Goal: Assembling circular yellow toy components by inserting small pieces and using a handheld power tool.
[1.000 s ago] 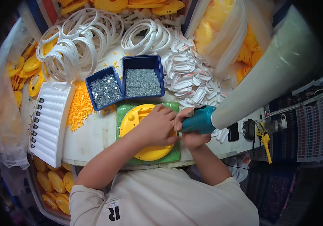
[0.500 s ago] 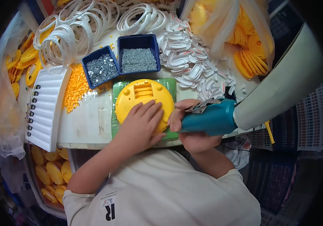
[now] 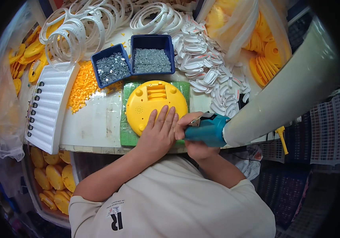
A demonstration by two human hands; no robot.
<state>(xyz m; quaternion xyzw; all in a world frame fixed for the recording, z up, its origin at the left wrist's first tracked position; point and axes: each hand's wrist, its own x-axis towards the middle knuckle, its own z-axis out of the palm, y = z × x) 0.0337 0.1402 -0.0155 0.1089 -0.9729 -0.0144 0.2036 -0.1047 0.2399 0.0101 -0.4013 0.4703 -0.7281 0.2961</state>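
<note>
White ribbed foam-like tray stood at the far left of the pale worktable, with small black parts lined along its left edge. Next to it lay a loose heap of small orange plastic pieces. A smaller blue rectangular plastic bin followed, set at an angle and filled with small silvery pieces.

On a green rectangular mat lay the round yellow plastic housing, directly in front of the person. Its upturned face was glossy; it showed a rectangular recessed compartment near the far edge, a rounded boss on either side, a perforated circular grille at left and several small holes. Beyond it stood a larger blue square plastic bin, also holding silvery pieces.

The left hand lay flat across the housing's near right part, fingers extended. The right hand was wrapped around a teal cylindrical tool, its working tip hidden. A long, pale tube extended from the tool toward the upper right.
</note>
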